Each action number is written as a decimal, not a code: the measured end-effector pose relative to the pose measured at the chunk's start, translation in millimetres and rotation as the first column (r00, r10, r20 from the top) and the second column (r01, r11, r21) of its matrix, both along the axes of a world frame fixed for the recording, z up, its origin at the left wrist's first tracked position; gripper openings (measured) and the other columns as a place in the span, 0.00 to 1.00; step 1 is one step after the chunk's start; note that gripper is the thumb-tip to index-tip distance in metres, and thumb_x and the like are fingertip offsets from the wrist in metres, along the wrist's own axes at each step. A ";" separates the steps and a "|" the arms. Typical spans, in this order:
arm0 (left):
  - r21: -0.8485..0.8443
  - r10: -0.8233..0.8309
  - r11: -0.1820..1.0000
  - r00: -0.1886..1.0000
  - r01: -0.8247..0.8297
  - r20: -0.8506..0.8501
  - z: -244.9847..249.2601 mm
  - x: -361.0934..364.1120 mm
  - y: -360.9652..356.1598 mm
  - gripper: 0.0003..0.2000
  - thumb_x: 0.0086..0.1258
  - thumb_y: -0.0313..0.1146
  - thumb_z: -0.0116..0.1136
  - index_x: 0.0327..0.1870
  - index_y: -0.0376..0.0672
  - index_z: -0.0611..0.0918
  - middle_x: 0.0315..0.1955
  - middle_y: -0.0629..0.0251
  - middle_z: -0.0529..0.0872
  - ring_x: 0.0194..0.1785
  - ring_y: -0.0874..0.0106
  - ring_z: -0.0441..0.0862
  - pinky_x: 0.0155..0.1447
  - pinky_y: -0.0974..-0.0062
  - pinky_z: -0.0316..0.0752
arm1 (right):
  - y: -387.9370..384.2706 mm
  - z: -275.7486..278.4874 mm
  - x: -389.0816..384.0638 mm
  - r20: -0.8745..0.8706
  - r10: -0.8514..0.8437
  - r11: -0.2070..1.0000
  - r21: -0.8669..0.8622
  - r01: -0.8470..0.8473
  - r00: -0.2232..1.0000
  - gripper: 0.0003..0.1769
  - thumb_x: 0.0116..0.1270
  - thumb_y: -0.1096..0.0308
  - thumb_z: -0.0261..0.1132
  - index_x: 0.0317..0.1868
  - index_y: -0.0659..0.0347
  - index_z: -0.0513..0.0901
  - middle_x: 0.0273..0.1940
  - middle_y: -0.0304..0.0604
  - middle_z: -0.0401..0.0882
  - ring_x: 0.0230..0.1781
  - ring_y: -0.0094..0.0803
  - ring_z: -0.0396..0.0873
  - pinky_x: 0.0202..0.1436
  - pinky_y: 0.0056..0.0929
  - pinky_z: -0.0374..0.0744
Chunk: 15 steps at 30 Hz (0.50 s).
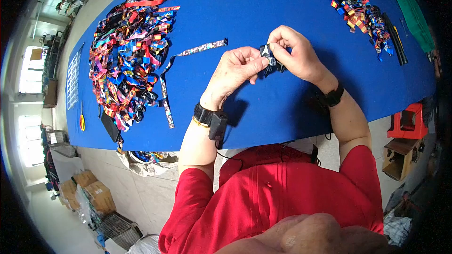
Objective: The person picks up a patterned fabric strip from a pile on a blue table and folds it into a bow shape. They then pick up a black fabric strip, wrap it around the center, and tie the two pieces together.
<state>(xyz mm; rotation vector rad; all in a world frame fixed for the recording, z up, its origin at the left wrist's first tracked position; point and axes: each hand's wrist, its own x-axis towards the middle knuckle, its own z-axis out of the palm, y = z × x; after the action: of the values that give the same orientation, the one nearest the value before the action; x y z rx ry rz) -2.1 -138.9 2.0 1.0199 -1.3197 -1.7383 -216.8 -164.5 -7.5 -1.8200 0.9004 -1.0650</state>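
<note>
Both hands meet over the blue table. My left hand (238, 68) pinches one side of a folded dark ribbon strap (265, 51) with white print, between thumb and fingers. On its other side, my right hand (294, 54) grips the same strap with thumb and curled forefinger. Part of the strap hangs below the fingertips, and the rest is hidden by the hands. Left of my left hand, a long patterned ribbon (193, 50) lies bent on the cloth, apart from the hands.
A big heap of colourful ribbon straps (132, 61) covers the table's left side. Rolled or folded straps (353, 9) lie at the far right, near black rods (395, 40) and a green panel (412, 16). Yellow-handled scissors (82, 122) sit at the left edge; a red stool (408, 121) stands right.
</note>
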 end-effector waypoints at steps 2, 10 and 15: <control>-0.017 0.017 1.000 1.000 -0.017 -0.012 -1.3 -1.1 0.7 0.07 0.72 0.35 0.69 0.36 0.42 0.85 0.26 0.75 0.83 0.24 0.85 0.75 0.28 0.86 0.67 | -3.4 -3.4 -2.7 0.070 0.054 0.987 0.150 -0.064 0.996 0.02 0.74 0.75 0.63 0.44 0.63 0.79 0.34 0.28 0.76 0.34 0.12 0.73 0.34 0.17 0.73; -0.028 0.022 0.999 0.999 -0.021 0.026 -0.8 1.1 -1.5 0.08 0.72 0.35 0.69 0.35 0.43 0.84 0.25 0.74 0.82 0.24 0.83 0.76 0.30 0.83 0.69 | -0.7 -0.7 -2.1 0.165 0.183 0.940 0.261 -0.222 0.969 0.04 0.76 0.73 0.61 0.47 0.64 0.79 0.35 0.27 0.77 0.37 0.12 0.74 0.39 0.16 0.74; -0.009 -0.007 1.000 0.998 0.008 0.064 -1.5 -1.3 -0.8 0.08 0.72 0.34 0.69 0.34 0.43 0.83 0.25 0.74 0.82 0.24 0.83 0.76 0.30 0.83 0.69 | -2.2 -3.1 -5.5 0.135 0.214 0.927 0.283 -0.245 0.967 0.03 0.76 0.74 0.60 0.46 0.62 0.78 0.36 0.27 0.75 0.36 0.11 0.72 0.39 0.16 0.72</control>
<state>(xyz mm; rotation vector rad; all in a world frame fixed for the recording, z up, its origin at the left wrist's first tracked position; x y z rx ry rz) -3.4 -139.7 0.6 1.0753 -1.3715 -1.7166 -222.3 -166.7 -10.6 -1.5609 0.7218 -0.8175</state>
